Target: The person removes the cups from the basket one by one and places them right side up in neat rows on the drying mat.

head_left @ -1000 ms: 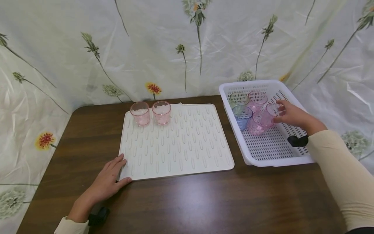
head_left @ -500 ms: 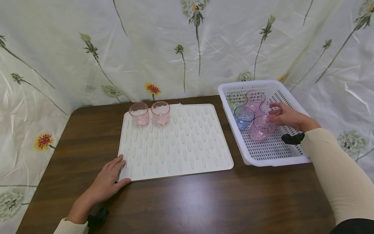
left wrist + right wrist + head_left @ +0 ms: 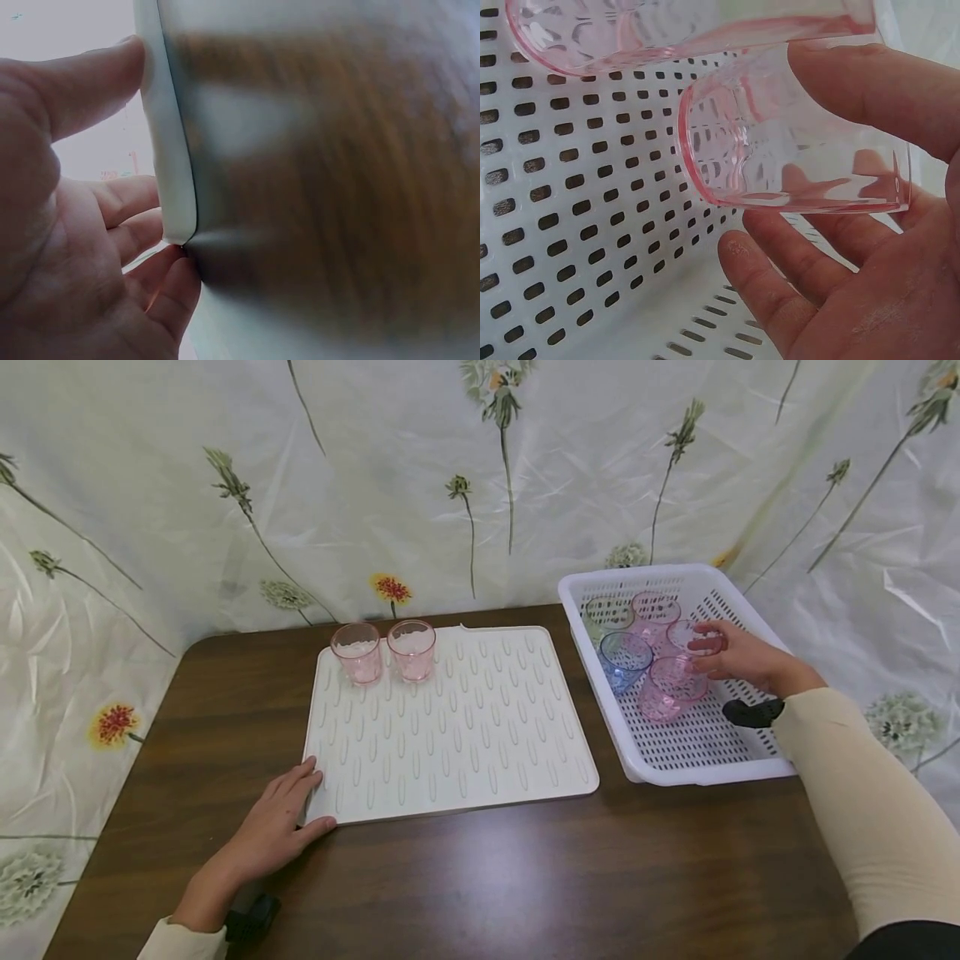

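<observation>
In the head view my right hand (image 3: 738, 658) reaches into the white basket (image 3: 637, 768), thumb and fingers around a pink drinking glass (image 3: 678, 633). The right wrist view shows this glass (image 3: 757, 161) between thumb and fingers, close over the perforated basket floor. A second pink glass (image 3: 672, 691) is right beside it, near my thumb. Blue (image 3: 625, 668), green (image 3: 606, 614) and another pink glass (image 3: 655, 608) are to their left and behind. My left hand (image 3: 273, 822) rests with extended fingers at the near left corner of the white ridged mat (image 3: 465, 735).
Two pink glasses, one on the left (image 3: 360, 662) and one on the right (image 3: 414, 658), stand upright at the mat's far left corner. The brown wooden table (image 3: 525, 877) ends at a flowered curtain (image 3: 390, 510) behind.
My right hand has shifted slightly left in the basket, and the glass at its fingers has moved left and back. The front pink glass has shifted a little. The left hand stays put.
</observation>
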Available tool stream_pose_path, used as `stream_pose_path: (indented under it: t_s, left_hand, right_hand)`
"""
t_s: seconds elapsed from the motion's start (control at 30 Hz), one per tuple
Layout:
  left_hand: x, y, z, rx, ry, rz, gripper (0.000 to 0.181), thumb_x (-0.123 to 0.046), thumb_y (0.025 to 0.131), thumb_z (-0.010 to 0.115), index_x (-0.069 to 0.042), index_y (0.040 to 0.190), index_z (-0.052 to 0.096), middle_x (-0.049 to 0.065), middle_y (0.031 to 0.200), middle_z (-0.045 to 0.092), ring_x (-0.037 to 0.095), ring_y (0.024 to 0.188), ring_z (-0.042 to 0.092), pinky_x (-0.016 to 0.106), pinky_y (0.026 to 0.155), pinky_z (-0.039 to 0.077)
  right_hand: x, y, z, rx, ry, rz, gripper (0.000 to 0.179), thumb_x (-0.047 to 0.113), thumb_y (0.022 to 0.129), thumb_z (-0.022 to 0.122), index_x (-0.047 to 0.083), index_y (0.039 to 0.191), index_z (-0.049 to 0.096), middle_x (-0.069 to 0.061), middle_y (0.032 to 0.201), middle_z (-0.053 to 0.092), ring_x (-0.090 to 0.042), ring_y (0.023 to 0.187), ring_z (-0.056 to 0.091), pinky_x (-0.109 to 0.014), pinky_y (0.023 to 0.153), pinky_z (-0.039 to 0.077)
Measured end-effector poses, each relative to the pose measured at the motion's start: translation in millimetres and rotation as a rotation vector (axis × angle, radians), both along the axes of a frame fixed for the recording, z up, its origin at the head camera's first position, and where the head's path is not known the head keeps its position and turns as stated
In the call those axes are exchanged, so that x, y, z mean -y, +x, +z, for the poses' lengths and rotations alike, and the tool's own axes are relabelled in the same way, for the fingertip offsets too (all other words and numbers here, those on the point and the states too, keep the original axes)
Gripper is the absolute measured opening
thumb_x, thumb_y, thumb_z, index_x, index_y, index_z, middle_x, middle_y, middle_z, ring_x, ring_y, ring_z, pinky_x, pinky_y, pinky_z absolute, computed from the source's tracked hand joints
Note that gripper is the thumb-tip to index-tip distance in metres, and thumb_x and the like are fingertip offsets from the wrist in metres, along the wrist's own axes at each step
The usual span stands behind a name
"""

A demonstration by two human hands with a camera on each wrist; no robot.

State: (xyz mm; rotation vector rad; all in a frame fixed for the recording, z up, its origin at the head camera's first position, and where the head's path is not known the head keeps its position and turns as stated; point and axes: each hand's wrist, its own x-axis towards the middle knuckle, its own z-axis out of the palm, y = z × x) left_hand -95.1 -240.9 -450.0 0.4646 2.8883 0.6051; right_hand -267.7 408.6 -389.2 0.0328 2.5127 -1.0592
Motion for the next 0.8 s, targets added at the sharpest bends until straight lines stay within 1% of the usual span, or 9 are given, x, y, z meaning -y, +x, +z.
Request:
stream_pose_path:
  t_s: [0.23,0.33,0.43,0.5,0.6,0.7,0.73,0.77,0.8]
  left_hand:
    - [-0.1,-1.2,0.6,0.013,-0.010,0.002,0.071,-0.033,0.091,0.070,0.008,0.143,0.044,0.029,0.155,0.035,0.050,0.137,0.036,0.064,0.107,0.036]
    - [-0.4,-1.6,0.9,0.012,-0.010,0.002,0.071,-0.033,0.091,0.070,0.008,0.143,0.044,0.028,0.155,0.035,0.050,0.137,0.036,0.064,0.108,0.036]
    - [-0.8,-1.9,1.3,0.015,-0.011,0.000,0.071,-0.033,0.091,0.070,0.008,0.143,0.044,0.028,0.156,0.035,0.049,0.137,0.036,0.064,0.108,0.036]
    - [-0.9,-1.9,1.7,0.016,-0.012,0.001,0.071,-0.033,0.091,0.070,0.008,0.143,0.044,0.028,0.156,0.035,0.049,0.137,0.036,0.064,0.108,0.036]
    - [-0.5,-1.6,2.0,0.014,-0.013,0.002,0.071,-0.033,0.091,0.070,0.008,0.143,0.043,0.028,0.156,0.035,0.049,0.137,0.036,0.064,0.108,0.036]
    - [0.0,-1.2,2.0,0.010,-0.005,0.000,0.071,-0.033,0.091,0.070,0.008,0.143,0.044,0.028,0.156,0.035,0.049,0.137,0.036,0.064,0.108,0.035]
    - [0.2,-1.1,2.0,0.010,-0.002,-0.001,0.071,-0.033,0.091,0.070,0.008,0.143,0.043,0.028,0.156,0.035,0.049,0.137,0.036,0.064,0.108,0.035]
    - [0.3,-1.1,1.9,0.009,0.001,-0.002,0.071,-0.033,0.091,0.070,0.008,0.143,0.043,0.028,0.156,0.035,0.049,0.137,0.036,0.064,0.108,0.035]
    - [0.3,-1.1,1.9,0.008,0.004,-0.002,0.071,-0.033,0.091,0.070,0.008,0.143,0.043,0.028,0.156,0.035,0.049,0.138,0.036,0.064,0.108,0.035]
  right_hand:
    - [0.7,-0.2,0.8,-0.001,-0.002,-0.011,0.088,0.019,0.097,0.063,-0.002,0.156,0.001,-0.036,0.155,0.022,-0.054,0.136,0.035,-0.066,0.109,0.036]
    - [-0.2,0.0,5.2,-0.012,0.013,-0.013,0.091,0.023,0.097,0.063,-0.002,0.156,-0.001,-0.036,0.156,0.021,-0.054,0.137,0.034,-0.067,0.109,0.035]
    - [-3.0,0.8,12.9,-0.036,0.040,-0.020,0.093,0.028,0.097,0.063,-0.001,0.157,-0.002,-0.035,0.157,0.021,-0.053,0.137,0.036,-0.066,0.109,0.035]
    - [-4.8,1.4,19.0,-0.058,0.045,-0.029,0.094,0.029,0.097,0.063,-0.001,0.157,-0.002,-0.034,0.158,0.021,-0.052,0.136,0.036,-0.066,0.110,0.035]
    - [-5.4,3.5,28.9,-0.103,0.049,-0.063,0.096,0.035,0.096,0.064,0.002,0.158,-0.002,-0.031,0.160,0.020,-0.051,0.139,0.034,-0.067,0.110,0.033]
    - [-3.3,6.4,35.7,-0.178,0.029,-0.126,0.095,0.041,0.096,0.062,0.009,0.159,-0.001,-0.027,0.162,0.021,-0.048,0.141,0.031,-0.068,0.111,0.031]
    - [-2.7,7.7,37.1,-0.211,0.029,-0.149,0.094,0.044,0.096,0.062,0.012,0.159,0.000,-0.025,0.162,0.023,-0.043,0.140,0.034,-0.067,0.111,0.032]
    - [-1.9,8.9,38.1,-0.243,0.020,-0.169,0.091,0.045,0.096,0.061,0.016,0.160,0.003,-0.023,0.162,0.026,-0.036,0.136,0.040,-0.061,0.110,0.038]
    - [-1.2,10.2,39.1,-0.273,0.008,-0.187,0.088,0.047,0.096,0.060,0.019,0.159,0.006,-0.021,0.161,0.028,-0.028,0.130,0.046,-0.051,0.108,0.044]
